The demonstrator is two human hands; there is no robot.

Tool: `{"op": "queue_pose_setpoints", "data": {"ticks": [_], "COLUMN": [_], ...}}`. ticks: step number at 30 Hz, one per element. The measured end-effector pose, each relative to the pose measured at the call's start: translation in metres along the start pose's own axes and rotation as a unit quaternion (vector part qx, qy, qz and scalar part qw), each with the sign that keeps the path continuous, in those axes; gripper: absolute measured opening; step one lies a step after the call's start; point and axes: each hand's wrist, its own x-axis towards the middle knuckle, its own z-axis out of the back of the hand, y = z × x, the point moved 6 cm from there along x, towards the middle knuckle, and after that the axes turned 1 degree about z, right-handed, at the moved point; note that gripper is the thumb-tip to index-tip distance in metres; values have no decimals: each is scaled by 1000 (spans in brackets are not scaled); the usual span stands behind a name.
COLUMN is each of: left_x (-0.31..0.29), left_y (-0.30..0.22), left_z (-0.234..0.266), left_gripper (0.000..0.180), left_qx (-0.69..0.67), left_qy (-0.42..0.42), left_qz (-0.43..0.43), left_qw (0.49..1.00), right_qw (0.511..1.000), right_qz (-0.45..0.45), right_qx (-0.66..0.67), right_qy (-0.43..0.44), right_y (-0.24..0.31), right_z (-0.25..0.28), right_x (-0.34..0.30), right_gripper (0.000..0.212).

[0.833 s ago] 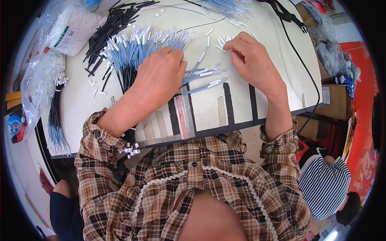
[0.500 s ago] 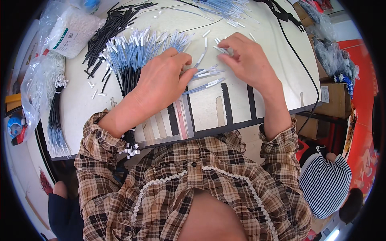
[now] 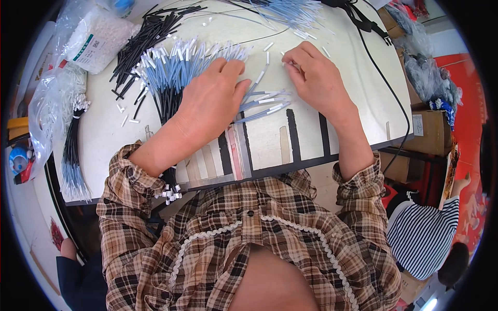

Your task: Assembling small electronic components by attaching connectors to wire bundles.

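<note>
Nearest, a brown plaid shirt (image 3: 249,259), cuffs pushed up off both forearms. Just beyond, the pale bench (image 3: 363,93), its near edge striped with black and tan tape strips (image 3: 259,150). Left hand (image 3: 210,101) flat, palm down, fingers (image 3: 228,67) spread and released, pressed onto a fan of blue wires with white tips (image 3: 171,70); a few of those wires (image 3: 264,103) poking out rightward from under the palm. Right hand (image 3: 316,78) just beside, fingers curled and pinched on a small white piece at their tips, too small to tell more. Loose white sleeves (image 3: 267,46) scattered between and beyond the hands. Farther left, black wires (image 3: 150,31) and plastic bags (image 3: 93,36); farther right, a black cable (image 3: 384,67); at the far edge, more blue wires (image 3: 290,10).
</note>
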Motion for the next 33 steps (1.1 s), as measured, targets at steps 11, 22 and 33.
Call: {"op": "queue_pose_setpoints", "data": {"ticks": [11,22,33], "left_x": [2,5,7], "left_y": [11,10,5], "left_z": [5,9,9], "left_gripper": [14,14,23], "left_qx": [92,-156,-257], "left_qy": [2,36,9], "left_qz": [46,117,47], "left_qw": [995,980,965], "right_qw": [989,907,882], "right_qz": [-40,-143,-132], "right_qx": [136,394,450], "right_qy": [-39,-47,-48], "right_y": [4,-7,2], "right_z": [13,2,7], "right_x": [5,3,6], "right_gripper": [8,7,8]}}
